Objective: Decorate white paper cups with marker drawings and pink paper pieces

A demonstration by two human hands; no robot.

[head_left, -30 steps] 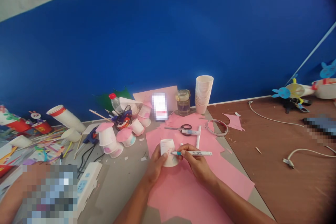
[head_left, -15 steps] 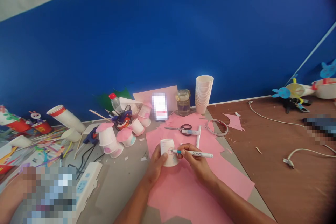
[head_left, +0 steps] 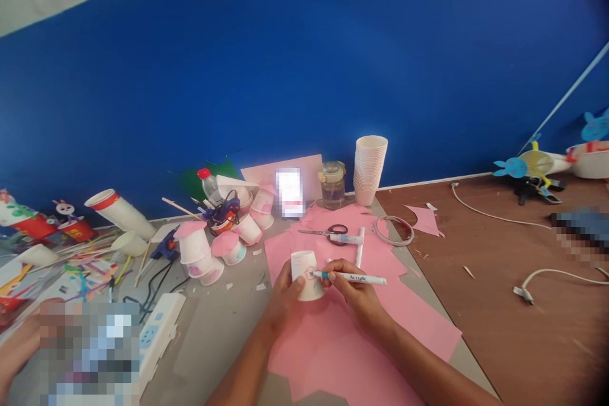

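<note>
My left hand [head_left: 284,298] is closed around the left side of a white paper cup [head_left: 303,261], which is upside down with a pinkish outline drawn on its side. In my right hand [head_left: 353,295] is a white acrylic marker [head_left: 366,279] with a teal band, its tip at the drawn outline. Both hands are above overlapping sheets of pink paper [head_left: 333,346]. Just beyond them lie scissors [head_left: 337,234] with dark handles and another white marker [head_left: 346,239].
A stack of paper cups [head_left: 370,168] and a lidded jar [head_left: 332,187] stand by the blue wall. Pink-topped cups [head_left: 194,247] and a power strip [head_left: 162,330] are on the left, near another person's hand [head_left: 28,339]. A cable [head_left: 499,219] crosses the brown table.
The marker tip has shifted very slightly along the outline on the cup, and the drawn line looks a little fuller. Both hands keep their hold.
</note>
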